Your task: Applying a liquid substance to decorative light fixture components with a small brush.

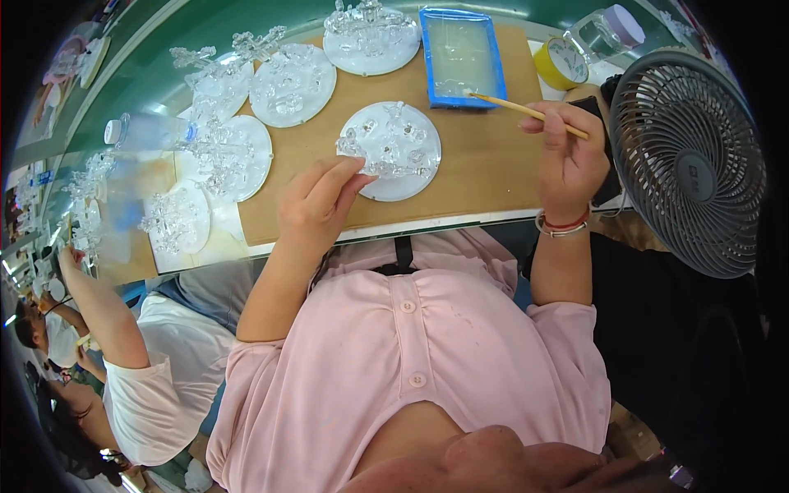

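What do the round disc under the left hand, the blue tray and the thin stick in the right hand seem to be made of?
Round disc: probably clear plastic or acrylic, glossy; the board shows through it.
Blue tray: likely plastic, with a smooth blue rim and a pale liquid inside.
Thin stick: looks like wood or bamboo, tan and matte.
The left hand touches the disc; the right hand pinches the stick.

The brush (526, 109) tip blurs inside the blue tray (493, 57) (its liquid indistinct).
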`<move>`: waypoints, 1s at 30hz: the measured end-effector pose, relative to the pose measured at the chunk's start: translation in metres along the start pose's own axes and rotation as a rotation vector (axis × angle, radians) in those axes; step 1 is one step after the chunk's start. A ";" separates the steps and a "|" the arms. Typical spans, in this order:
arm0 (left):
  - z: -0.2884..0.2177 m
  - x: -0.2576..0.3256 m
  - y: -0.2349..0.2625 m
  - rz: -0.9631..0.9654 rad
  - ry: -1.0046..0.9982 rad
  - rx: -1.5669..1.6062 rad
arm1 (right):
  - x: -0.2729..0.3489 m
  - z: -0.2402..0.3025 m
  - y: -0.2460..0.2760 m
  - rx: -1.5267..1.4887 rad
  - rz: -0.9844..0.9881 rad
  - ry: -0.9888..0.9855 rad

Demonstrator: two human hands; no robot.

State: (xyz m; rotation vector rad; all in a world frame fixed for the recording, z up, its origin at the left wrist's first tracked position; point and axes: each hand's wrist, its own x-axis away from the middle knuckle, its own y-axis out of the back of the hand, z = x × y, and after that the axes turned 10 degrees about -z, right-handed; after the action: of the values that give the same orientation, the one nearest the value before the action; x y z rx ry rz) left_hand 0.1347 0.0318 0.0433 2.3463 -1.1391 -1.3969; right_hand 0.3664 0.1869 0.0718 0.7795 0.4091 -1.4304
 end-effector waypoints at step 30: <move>0.000 -0.004 0.011 0.045 0.194 0.010 | 0.036 -0.005 -0.010 -0.053 0.221 0.112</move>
State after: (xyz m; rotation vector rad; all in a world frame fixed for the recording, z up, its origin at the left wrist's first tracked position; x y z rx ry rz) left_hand 0.1282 0.0271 0.0521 2.3852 -1.1384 -1.1218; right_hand 0.3625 0.1646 0.0415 0.8371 0.4311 -1.1695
